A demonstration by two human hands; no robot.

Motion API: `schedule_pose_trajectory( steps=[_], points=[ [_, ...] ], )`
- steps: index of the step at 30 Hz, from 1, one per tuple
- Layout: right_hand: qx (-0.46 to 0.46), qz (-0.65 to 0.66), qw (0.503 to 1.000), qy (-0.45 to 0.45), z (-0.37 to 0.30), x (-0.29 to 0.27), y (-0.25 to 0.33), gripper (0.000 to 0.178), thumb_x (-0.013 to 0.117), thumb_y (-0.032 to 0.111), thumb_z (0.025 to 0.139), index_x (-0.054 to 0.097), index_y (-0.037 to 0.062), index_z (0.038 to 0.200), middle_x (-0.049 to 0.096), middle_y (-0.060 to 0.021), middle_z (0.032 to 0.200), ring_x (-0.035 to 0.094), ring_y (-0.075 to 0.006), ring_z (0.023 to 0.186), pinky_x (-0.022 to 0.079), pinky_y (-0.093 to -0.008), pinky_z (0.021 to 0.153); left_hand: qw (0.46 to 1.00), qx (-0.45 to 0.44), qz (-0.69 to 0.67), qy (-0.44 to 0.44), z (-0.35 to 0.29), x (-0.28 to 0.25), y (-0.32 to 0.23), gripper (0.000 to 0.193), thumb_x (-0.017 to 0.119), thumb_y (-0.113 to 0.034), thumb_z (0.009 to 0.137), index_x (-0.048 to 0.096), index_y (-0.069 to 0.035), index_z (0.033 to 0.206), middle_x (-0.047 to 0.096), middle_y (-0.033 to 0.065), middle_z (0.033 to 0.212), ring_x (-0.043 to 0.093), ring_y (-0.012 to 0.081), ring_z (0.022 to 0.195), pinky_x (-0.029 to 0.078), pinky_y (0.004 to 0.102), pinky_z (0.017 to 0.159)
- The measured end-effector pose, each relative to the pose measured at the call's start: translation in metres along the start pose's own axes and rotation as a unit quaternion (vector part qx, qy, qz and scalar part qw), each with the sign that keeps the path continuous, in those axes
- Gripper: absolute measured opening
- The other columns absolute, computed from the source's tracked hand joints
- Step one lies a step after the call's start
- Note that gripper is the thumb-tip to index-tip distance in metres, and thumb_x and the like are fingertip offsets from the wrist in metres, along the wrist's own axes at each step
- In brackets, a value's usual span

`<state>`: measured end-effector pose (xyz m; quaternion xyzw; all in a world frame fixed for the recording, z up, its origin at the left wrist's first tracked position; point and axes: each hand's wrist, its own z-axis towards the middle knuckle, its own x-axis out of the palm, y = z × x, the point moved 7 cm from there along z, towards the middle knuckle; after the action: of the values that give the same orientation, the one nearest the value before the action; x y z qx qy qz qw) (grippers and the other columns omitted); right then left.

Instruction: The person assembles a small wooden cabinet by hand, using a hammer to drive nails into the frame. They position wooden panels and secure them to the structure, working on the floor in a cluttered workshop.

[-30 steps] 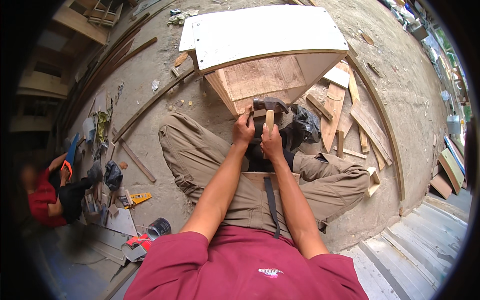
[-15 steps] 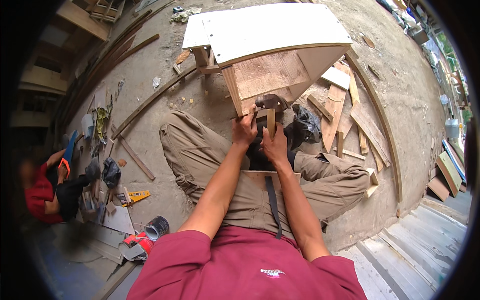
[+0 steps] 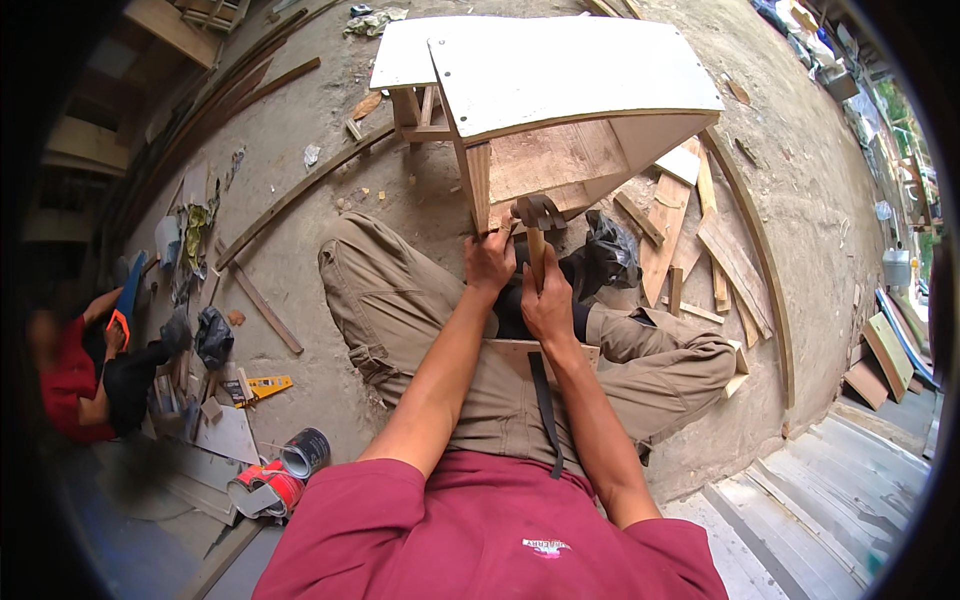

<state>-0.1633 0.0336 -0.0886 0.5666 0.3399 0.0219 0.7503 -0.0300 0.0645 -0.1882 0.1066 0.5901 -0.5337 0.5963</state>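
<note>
My right hand (image 3: 548, 302) is closed round the wooden handle of a claw hammer (image 3: 537, 212). The dark hammer head is up beside the fingertips of my left hand (image 3: 490, 262). That hand is closed at the lower end of an upright wooden strip (image 3: 479, 190); what its fingers pinch is too small to make out. The strip belongs to a box-like wooden piece (image 3: 570, 75) with a white top panel, standing in front of my crossed legs. Its open side faces me and shows bare wood inside.
Loose boards (image 3: 668, 225) and a black plastic bag (image 3: 612, 250) lie right of the piece. A long batten (image 3: 765, 260) curves beyond them. At left are paint cans (image 3: 304, 453), a yellow-handled saw (image 3: 268, 388) and a seated person (image 3: 75, 375) holding a blue tool with an orange handle.
The hammer head has dropped slightly and shifted a little left, toward my left fingers. The white-topped piece appears slightly lower and farther right. Both hands keep their grips.
</note>
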Motion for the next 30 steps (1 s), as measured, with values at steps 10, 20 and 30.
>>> schedule_pose_trajectory(
  steps=[10, 20, 30],
  points=[
    [0.015, 0.004, 0.999, 0.028, 0.003, 0.003, -0.001, 0.046, 0.056, 0.012, 0.095, 0.047, -0.006, 0.137, 0.063, -0.0356, 0.108, 0.063, -0.0507, 0.101, 0.053, -0.0488, 0.081, 1.0, 0.005, 0.002, -0.01, 0.001, -0.003, 0.0, 0.055, 0.058, -0.015, 0.09, 0.053, -0.016, 0.144, 0.069, 0.0102, 0.079, 0.067, 0.0327, 0.076, 0.046, 0.0488, 0.087],
    [-0.031, -0.016, 0.999, 0.012, -0.004, 0.008, 0.01, 0.05, 0.055, 0.01, 0.094, 0.042, -0.0061, 0.139, 0.063, -0.0374, 0.099, 0.064, -0.0518, 0.093, 0.053, -0.051, 0.074, 1.0, 0.018, -0.02, 0.003, 0.005, 0.001, 0.004, 0.053, 0.057, -0.015, 0.088, 0.054, -0.01, 0.141, 0.069, 0.0106, 0.081, 0.066, 0.033, 0.077, 0.046, 0.0477, 0.082],
    [0.041, -0.059, 0.995, 0.062, 0.003, 0.012, 0.001, 0.052, 0.055, 0.011, 0.094, 0.038, -0.003, 0.141, 0.064, -0.0357, 0.087, 0.063, -0.0532, 0.086, 0.052, -0.0549, 0.068, 0.999, 0.037, -0.021, -0.028, 0.0, 0.005, 0.005, 0.055, 0.058, -0.014, 0.09, 0.052, -0.009, 0.145, 0.068, 0.0103, 0.079, 0.064, 0.0321, 0.075, 0.046, 0.0478, 0.077]
  ],
)
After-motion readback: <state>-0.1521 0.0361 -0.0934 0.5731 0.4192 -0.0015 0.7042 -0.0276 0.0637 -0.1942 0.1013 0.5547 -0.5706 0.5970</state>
